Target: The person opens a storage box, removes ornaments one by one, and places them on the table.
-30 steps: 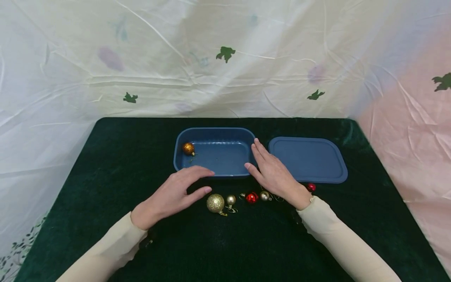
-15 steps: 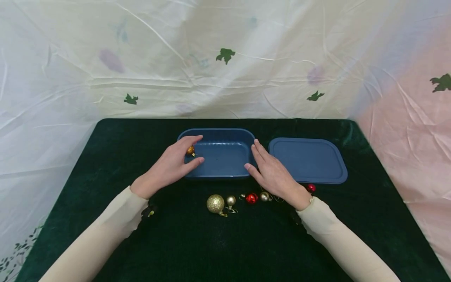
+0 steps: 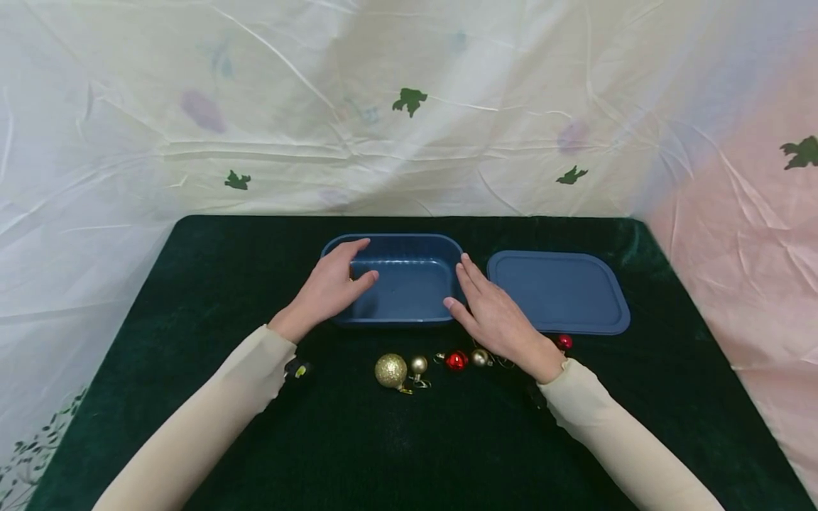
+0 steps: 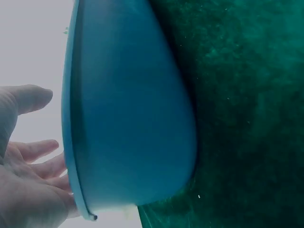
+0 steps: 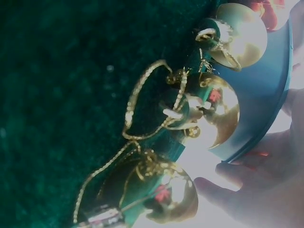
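Note:
A blue plastic box (image 3: 396, 319) stands on the dark green cloth. Over its left end reaches my left hand (image 3: 326, 287), fingers and thumb spread apart, hiding the orange bauble inside. In the left wrist view that hand (image 4: 33, 190) lies along the rim of the box (image 4: 128, 109). My right hand (image 3: 501, 319) rests its straight fingers against the box's right end. Closest to it on the cloth are a small gold bauble (image 3: 480, 357) and a shiny red bauble (image 3: 456, 360). The right wrist view shows gold baubles (image 5: 213, 111) with looped cords beside this hand.
A flat blue lid (image 3: 559, 291) lies right of the box. Before the box sit a large glittery gold bauble (image 3: 390, 370) and a small pale gold one (image 3: 418, 364). Another red bauble (image 3: 564, 342) is by the lid's near edge. Pale fabric (image 3: 409, 156) hangs behind the table.
My left hand has moved from the box's front rim to its left end, then farther inward, covering the orange bauble. The box's left end has shifted slightly right. My right hand has stayed put.

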`<state>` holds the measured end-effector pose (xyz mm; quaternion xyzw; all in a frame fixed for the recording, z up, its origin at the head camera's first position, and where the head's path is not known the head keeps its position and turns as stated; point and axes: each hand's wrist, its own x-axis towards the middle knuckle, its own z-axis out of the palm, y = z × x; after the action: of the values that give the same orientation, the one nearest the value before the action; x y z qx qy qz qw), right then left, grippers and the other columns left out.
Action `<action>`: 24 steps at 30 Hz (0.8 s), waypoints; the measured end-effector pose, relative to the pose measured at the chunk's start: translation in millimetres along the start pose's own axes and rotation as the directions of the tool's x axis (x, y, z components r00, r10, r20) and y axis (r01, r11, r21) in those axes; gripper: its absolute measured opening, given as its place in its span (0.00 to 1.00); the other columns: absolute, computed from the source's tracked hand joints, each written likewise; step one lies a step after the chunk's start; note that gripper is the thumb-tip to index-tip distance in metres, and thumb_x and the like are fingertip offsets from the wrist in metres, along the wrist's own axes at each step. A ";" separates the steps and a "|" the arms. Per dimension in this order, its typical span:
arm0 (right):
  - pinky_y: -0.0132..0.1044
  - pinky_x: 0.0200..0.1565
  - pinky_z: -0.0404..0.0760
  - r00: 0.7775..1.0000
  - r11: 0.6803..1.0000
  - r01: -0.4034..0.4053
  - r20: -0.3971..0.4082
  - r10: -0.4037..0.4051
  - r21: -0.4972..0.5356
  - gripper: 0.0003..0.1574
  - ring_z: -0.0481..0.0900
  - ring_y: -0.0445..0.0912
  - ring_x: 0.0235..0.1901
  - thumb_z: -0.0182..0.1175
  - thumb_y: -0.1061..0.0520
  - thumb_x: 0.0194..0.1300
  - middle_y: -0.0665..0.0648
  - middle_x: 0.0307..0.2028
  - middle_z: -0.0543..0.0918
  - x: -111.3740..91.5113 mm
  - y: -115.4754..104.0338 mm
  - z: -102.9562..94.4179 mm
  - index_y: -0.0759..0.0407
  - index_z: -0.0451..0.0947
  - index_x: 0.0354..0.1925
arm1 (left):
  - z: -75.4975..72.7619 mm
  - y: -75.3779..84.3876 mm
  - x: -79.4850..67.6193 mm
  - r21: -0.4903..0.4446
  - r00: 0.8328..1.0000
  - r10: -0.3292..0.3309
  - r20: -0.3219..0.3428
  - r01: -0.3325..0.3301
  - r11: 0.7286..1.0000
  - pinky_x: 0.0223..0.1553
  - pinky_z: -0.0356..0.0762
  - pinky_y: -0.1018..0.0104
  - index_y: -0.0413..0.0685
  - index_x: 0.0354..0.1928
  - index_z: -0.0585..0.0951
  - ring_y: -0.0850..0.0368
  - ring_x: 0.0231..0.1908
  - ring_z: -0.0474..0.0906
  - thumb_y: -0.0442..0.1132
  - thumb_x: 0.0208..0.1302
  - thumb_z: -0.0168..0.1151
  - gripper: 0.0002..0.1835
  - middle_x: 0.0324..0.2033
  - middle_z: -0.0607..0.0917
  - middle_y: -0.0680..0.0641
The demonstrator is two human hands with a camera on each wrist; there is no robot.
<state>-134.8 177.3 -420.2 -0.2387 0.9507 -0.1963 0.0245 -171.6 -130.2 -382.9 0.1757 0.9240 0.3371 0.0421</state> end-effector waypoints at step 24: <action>0.59 0.75 0.59 1.000 1.000 0.002 -0.002 -0.002 -0.003 0.52 0.46 0.56 0.80 0.35 0.29 0.81 0.63 0.83 0.41 -0.8 1.3 0.8 0.67 0.47 0.81 | 0.0 -11.8 23.1 -0.028 0.991 -0.015 0.135 0.018 0.999 0.64 0.75 0.45 0.41 0.74 0.71 0.41 0.65 0.74 0.44 0.67 0.72 0.36 0.69 0.74 0.38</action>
<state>-134.5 178.4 -421.5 -0.2395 0.9508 -0.1952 0.0231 -196.7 -130.4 -389.5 0.1898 0.9155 0.3374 0.1097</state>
